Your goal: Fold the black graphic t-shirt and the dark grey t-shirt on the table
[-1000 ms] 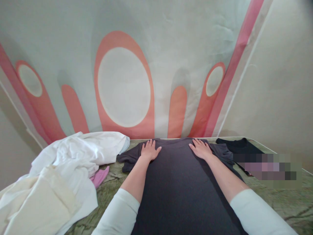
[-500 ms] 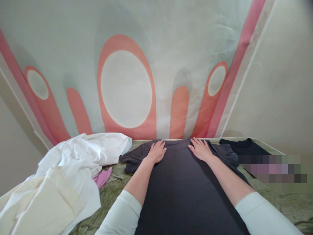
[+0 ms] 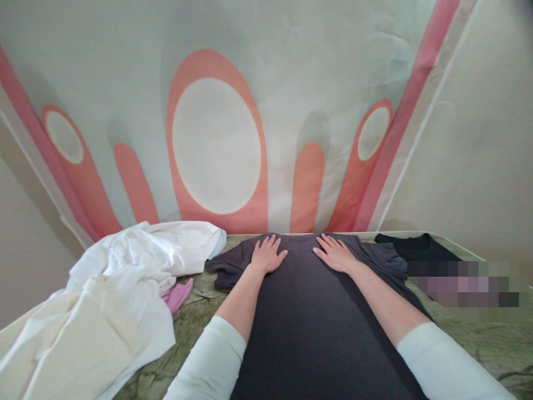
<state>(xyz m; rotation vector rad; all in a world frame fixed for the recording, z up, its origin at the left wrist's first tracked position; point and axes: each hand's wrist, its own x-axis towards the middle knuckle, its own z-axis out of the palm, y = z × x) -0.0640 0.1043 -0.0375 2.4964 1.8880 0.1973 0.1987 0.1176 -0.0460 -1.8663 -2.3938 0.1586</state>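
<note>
A dark grey T-shirt [image 3: 308, 328] lies spread flat on a green marbled table [image 3: 189, 319], its collar at the far edge by the wall. My left hand [image 3: 266, 254] rests palm down on the shirt near the left shoulder, fingers stretched out. My right hand [image 3: 333, 253] lies flat on the shirt near the right shoulder, fingers spread. Both hands hold nothing. The two short sleeves stick out to either side.
A heap of white and cream clothes [image 3: 108, 300] covers the table's left side, with a pink garment [image 3: 178, 295] peeking out beneath it. A black garment [image 3: 420, 253] lies at the far right. A wall hanging with orange ovals [image 3: 216, 144] stands right behind the table.
Both hands have slid inward along the top of the shirt toward the collar, so they now lie closer together. The shirt itself has stayed in place.
</note>
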